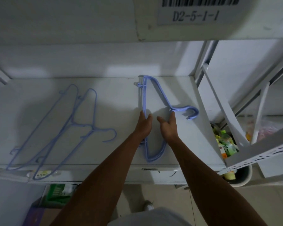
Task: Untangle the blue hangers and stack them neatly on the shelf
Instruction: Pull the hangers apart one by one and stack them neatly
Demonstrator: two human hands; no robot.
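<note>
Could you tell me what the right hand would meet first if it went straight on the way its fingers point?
The hanger stack: the right hand's fingers seem to touch its neck, just below the hook, so it would press that first. Depth is unclear.

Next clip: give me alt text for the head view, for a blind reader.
Two bare hands rest on a stack of blue hangers lying flat on a white shelf: the left hand on its straight bars, the right hand touching the neck by the hooks. Two more blue hangers lie overlapped at the shelf's left.
</note>
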